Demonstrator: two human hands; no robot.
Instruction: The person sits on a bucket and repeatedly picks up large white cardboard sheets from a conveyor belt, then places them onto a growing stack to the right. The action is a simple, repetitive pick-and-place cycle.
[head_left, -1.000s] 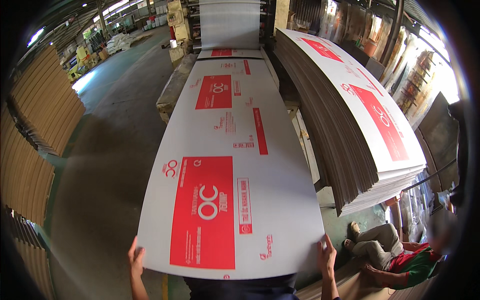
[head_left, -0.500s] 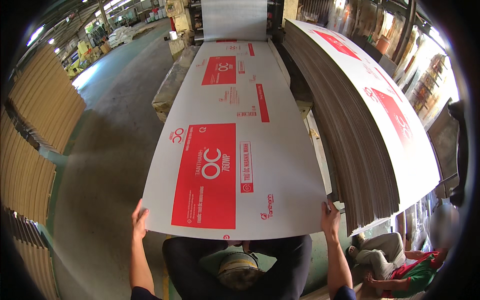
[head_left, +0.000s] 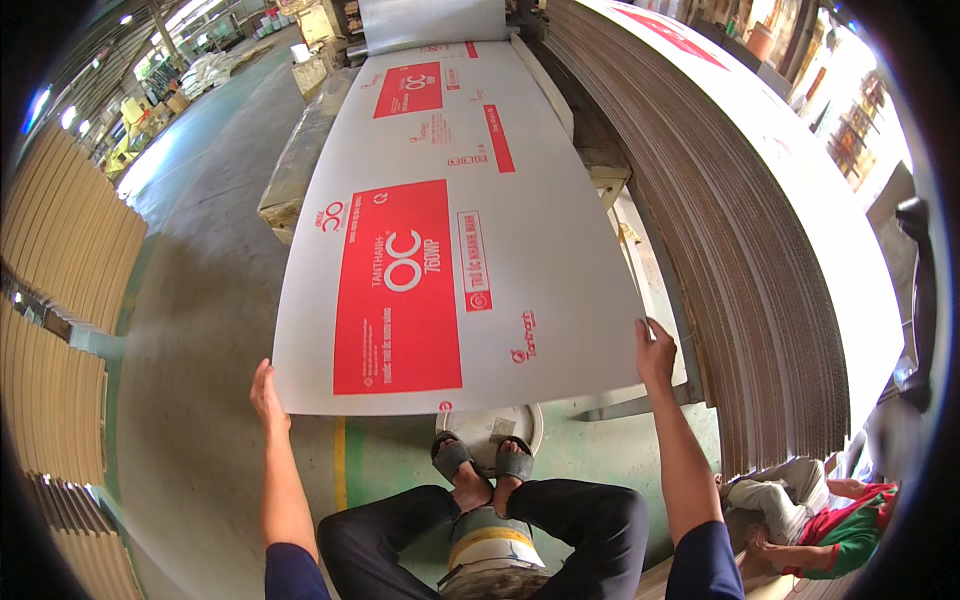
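A long white cardboard sheet point(head_left: 560, 260) with red print stretches from the machine's roller opening toward me. Its near edge hangs above my sandalled feet point(head_left: 470, 462). My left hand point(head_left: 268, 395) holds the sheet at the near left corner, fingers pointing forward along its edge; the thumb is hardly visible. At the near right corner, my right hand point(head_left: 655, 352) has its fingers bent around the sheet's side edge. Both arms reach forward, and the sheet spans the space between the hands.
Close on the right rises a tall stack of cardboard sheets point(head_left: 740, 270) with a printed white top. A person point(head_left: 840, 530) sits at the lower right. More cardboard stacks point(head_left: 70, 230) line the left. A round pale lid or tub point(head_left: 520, 420) lies under the sheet's near edge.
The sheet's near edge and both hands are farther forward from my knees. My feet and the round tub now show below it. The view has shifted as well.
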